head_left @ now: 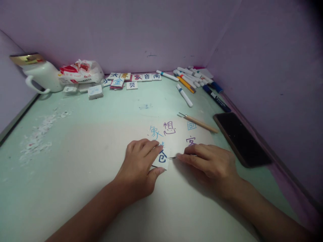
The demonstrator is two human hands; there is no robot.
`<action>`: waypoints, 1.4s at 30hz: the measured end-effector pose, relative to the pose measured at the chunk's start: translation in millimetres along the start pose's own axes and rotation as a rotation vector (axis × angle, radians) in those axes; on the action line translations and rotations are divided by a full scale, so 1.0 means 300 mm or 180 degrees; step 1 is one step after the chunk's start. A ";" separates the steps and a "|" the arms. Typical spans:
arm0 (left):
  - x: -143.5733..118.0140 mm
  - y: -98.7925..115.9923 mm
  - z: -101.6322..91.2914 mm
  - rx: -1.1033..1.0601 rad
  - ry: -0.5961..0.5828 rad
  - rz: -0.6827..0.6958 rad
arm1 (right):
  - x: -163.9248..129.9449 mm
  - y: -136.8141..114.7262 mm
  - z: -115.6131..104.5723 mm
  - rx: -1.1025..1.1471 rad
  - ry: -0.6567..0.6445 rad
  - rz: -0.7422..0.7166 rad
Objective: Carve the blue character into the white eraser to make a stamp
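Left hand (140, 164) and right hand (210, 164): both bare, no gloves, rings, watch or bands seen. Forearms uncovered up to the frame edge; no sleeve in view. Fingernails short, unpainted. No markings, tape or bandage visible on either arm.

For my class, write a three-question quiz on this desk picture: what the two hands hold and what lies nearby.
1. True or false: the left hand pins a small white tile to the table.
2. What does the right hand hold? A) a marker B) a thin pointed tool C) the phone
3. Which wooden-handled thing lies apart from both hands, between the written characters and the phone?

Key: 1 true; 2 B; 3 the wooden-handled tool.
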State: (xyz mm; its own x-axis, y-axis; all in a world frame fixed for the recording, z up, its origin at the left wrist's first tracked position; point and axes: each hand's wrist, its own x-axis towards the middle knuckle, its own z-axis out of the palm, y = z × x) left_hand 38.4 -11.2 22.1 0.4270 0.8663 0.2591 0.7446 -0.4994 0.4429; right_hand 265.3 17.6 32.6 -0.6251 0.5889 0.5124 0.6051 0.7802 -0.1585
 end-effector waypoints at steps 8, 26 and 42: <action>0.000 0.001 0.000 -0.0012 0.0008 -0.0030 | 0.007 0.014 0.001 -0.0061 -0.0123 -0.0165; 0.000 -0.002 0.004 0.0099 0.0104 0.0102 | 0.067 0.063 -0.016 0.0328 -0.0750 -0.0301; -0.003 0.005 0.004 0.0347 0.0372 0.0095 | -0.005 0.042 -0.016 0.1157 -0.0539 0.0917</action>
State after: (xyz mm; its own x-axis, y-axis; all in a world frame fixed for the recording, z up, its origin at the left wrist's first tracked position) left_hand 39.8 -12.8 21.5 0.3919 0.8416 0.3717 0.7864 -0.5161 0.3394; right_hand 276.0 25.4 33.9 -0.5472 0.7940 0.2649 0.5727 0.5860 -0.5733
